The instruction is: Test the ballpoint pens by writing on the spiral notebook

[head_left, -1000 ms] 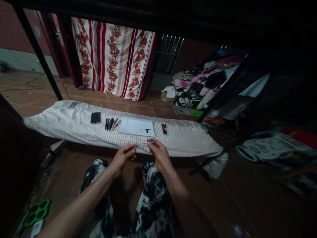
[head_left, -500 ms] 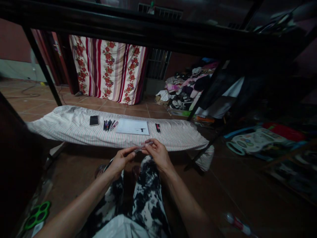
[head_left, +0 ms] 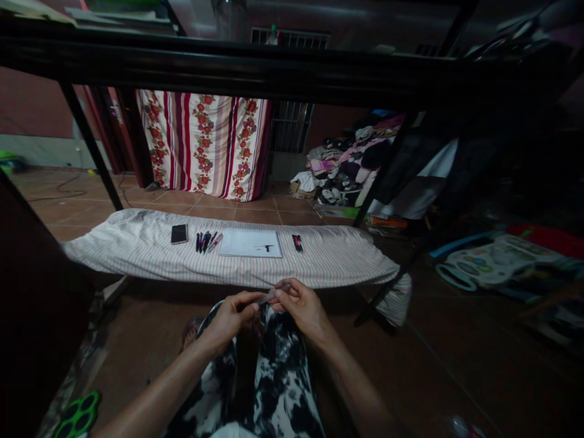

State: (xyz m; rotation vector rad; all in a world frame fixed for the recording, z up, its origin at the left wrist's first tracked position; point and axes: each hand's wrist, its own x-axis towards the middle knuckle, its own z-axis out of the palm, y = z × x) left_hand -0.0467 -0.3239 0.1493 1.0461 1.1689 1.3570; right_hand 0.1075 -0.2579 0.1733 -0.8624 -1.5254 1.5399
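Note:
Over my knees, a slim pale, see-through pen is held between both hands; its details are blurred. My left hand pinches one end between thumb and fingers. The fingers of my right hand are closed round the other end and hide part of it. Beyond them, a spiral notebook lies on a cloth-covered bench, with a small dark drawing on its page. Several pens lie left of the notebook, and a few more pens lie to its right.
A dark phone rests on the bench's left part. A dark metal bar crosses above, with posts on both sides. Behind are a floral curtain and a heap of clothes. A green item is at lower left.
My view has shifted, so the bench and my hands appear lower and slightly further right. My right fingers have closed further along the pen, nearer my left fingertips.

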